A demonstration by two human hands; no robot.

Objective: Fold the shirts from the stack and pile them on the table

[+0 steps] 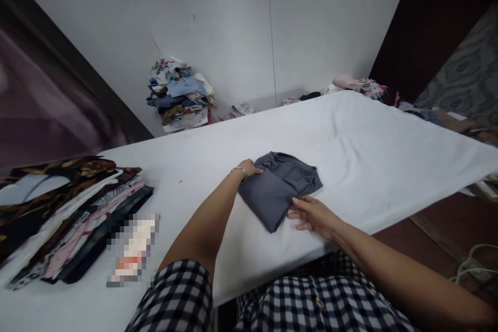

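A dark grey folded garment [272,194] lies on the white-covered table [187,181] in front of me. Its right part is wrinkled, while the near left part is smoother. My left hand [249,167], with a bracelet at the wrist, is closed on the garment's far left edge; some of its fingers are hidden. At the near right edge is my right hand [310,215], fingers apart, the thumb touching the cloth. What kind of garment it is, I cannot tell.
Overlapping folded clothes [73,228] cover the table's left side, next to a pixelated object [134,251]. Beyond the far edge stands a tall clothes pile [181,93] against the wall. More clothes [354,85] lie at the back right. A pale cable [472,262] hangs at lower right.
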